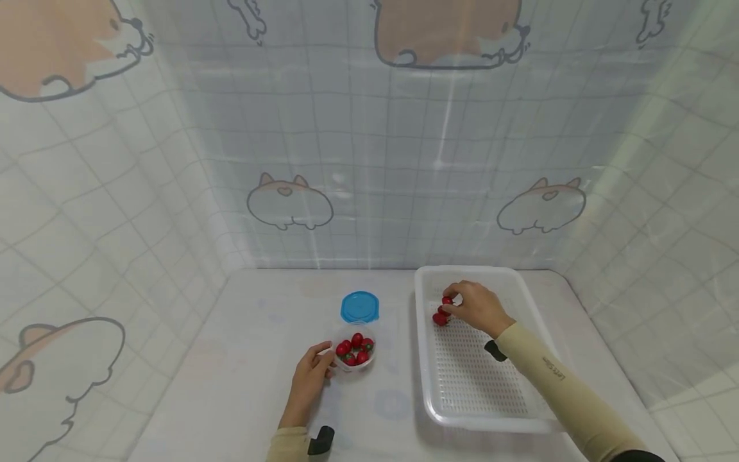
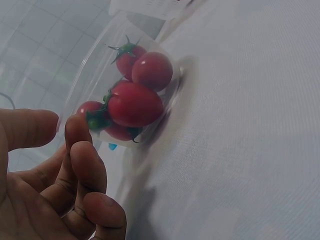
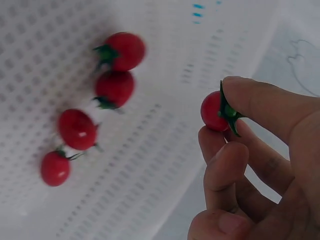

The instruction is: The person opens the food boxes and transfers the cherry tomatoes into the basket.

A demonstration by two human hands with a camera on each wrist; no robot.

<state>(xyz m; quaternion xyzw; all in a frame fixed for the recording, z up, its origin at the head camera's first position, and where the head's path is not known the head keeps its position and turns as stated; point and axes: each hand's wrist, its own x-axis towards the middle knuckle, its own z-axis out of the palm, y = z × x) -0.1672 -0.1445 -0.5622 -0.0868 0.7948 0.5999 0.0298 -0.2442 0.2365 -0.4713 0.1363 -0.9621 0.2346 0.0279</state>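
Observation:
In the right wrist view, my right hand pinches a cherry tomato with a green stalk between thumb and fingers. It is over the white perforated basket, where several more tomatoes lie on the bottom. On the left, my left hand is at a small clear plastic cup, thumb and forefinger pinching its rim. Inside that cup are several red tomatoes, some with green stalks. The cup stands upright on the table.
A round blue lid lies just behind the cup. The basket, with raised walls, takes up the table's right side. Patterned sheeting encloses the white-covered table at the back and both sides.

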